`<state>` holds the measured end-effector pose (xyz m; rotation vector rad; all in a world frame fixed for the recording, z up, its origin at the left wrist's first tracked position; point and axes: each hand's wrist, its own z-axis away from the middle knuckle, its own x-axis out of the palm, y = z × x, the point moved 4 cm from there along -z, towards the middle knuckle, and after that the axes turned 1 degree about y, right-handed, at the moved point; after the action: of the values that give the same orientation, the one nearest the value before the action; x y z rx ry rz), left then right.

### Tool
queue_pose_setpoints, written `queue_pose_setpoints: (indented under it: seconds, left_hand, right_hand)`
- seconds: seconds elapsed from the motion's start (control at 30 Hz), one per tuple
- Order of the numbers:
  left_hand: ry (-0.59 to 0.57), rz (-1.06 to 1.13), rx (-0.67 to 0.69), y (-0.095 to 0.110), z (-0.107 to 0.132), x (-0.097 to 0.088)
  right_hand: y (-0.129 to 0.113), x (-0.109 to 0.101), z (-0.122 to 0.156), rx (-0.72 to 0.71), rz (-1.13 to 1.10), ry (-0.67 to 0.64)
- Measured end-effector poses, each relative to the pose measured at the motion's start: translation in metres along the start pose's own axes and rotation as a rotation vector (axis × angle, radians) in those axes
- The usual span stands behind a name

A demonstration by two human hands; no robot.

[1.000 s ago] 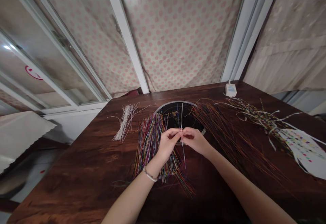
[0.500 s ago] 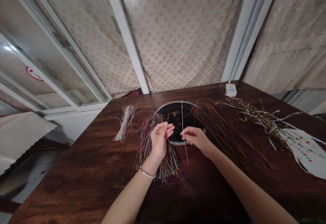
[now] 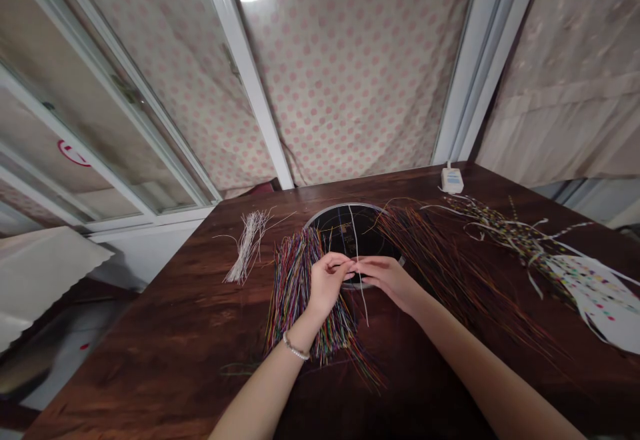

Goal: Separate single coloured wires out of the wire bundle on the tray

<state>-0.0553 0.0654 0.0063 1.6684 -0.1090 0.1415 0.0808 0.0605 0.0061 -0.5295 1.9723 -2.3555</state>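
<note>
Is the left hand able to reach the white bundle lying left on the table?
Probably yes: only the flat coloured bundle lies between left hand and white bundle, though it pinches a thin strand.

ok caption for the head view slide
Left hand and right hand pinch a white strand beside a bundle of coloured strands on a dark table.

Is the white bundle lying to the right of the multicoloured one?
No, the white bundle lies left of the multicoloured bundle, apart from it.

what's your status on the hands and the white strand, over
Both pinching white strand: left hand, right hand. Strand upright over black disc. Coloured bundle beneath left hand.
</note>
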Motion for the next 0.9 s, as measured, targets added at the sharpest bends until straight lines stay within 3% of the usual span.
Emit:
queue_pose_setpoints:
  seconds: [0.1,0.2,0.43,0.67,0.8,0.9]
  left_hand:
    - [0.057,-0.031,0.062,0.004,0.001,-0.004]
    - [0.085,-0.026,0.056,0.005,0.003,-0.005]
    - [-0.023,-0.028,0.064,0.013,0.007,0.004]
    - [-0.086,-0.095,0.093,0.014,0.008,0.007]
    - [-0.003,0.05,0.038,0.014,0.005,0.002]
    - [0.136,0.189,0.044,0.031,-0.003,-0.02]
  right_hand:
    - [0.005,0.013,0.004,0.051,-0.03,-0.164]
    - [0.012,0.018,0.003,0.048,-0.018,-0.188]
    - [0.008,0.011,-0.004,-0.14,0.167,0.031]
    - [0.002,0.011,-0.002,-0.239,0.269,0.053]
    - [-0.003,0.012,-0.001,-0.348,0.307,0.085]
    - [-0.013,0.001,-0.001,-0.399,0.318,0.219]
